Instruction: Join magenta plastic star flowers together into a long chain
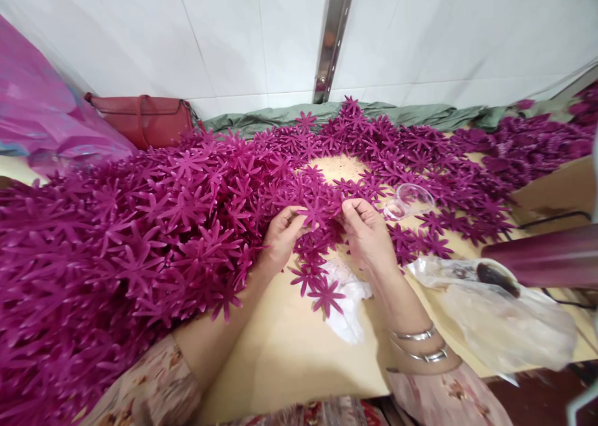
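Observation:
A large heap of magenta star-shaped fabric flowers (140,227) covers the left and back of the tan table (289,345). My left hand (283,236) and my right hand (367,230) meet near the middle and pinch the same magenta flower piece (315,213) between their fingertips. Both hands are closed on it. More loose flowers (322,292) lie just below my hands, partly on a crumpled white cloth (348,307). Two metal bangles (420,345) ring my right wrist.
A clear plastic cup (408,200) lies among the flowers to the right of my hands. A clear plastic bag (499,314) with a dark object sits at the right. A red handbag (144,119) rests by the white tiled wall. A pink bag (47,114) is at far left.

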A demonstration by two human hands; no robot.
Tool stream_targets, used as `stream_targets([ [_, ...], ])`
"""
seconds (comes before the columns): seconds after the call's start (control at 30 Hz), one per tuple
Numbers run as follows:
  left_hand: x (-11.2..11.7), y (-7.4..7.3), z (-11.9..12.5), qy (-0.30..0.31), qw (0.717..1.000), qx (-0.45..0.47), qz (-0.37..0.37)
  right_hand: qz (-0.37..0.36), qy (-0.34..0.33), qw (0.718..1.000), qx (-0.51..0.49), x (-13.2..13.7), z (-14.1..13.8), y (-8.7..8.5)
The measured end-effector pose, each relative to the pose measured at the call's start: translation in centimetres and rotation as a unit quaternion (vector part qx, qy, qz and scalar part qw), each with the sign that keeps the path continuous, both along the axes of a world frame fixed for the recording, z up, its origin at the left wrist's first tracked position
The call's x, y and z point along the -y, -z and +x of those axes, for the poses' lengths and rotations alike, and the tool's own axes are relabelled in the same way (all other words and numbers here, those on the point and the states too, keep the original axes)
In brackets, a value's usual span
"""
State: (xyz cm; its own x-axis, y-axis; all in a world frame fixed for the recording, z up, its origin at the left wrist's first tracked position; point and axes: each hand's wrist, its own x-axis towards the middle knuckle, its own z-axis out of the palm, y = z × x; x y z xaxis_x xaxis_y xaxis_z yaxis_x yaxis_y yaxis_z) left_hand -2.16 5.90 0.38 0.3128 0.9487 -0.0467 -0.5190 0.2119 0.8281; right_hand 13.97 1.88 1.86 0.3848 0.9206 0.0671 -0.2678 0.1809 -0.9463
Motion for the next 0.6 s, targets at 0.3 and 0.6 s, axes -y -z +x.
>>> stream_targets([
  [0.3, -0.3, 0.1, -0.1, -0.034, 0.998, 0.049, -0.026, -0.033, 0.017, 0.983, -0.182, -0.8, 1.0, 0.1],
  [0.6, -0.3, 0.1, 0.0, -0.043, 0.998, 0.046, -0.027, -0.033, -0.006, 0.992, -0.119, -0.3, 0.5, -0.8],
])
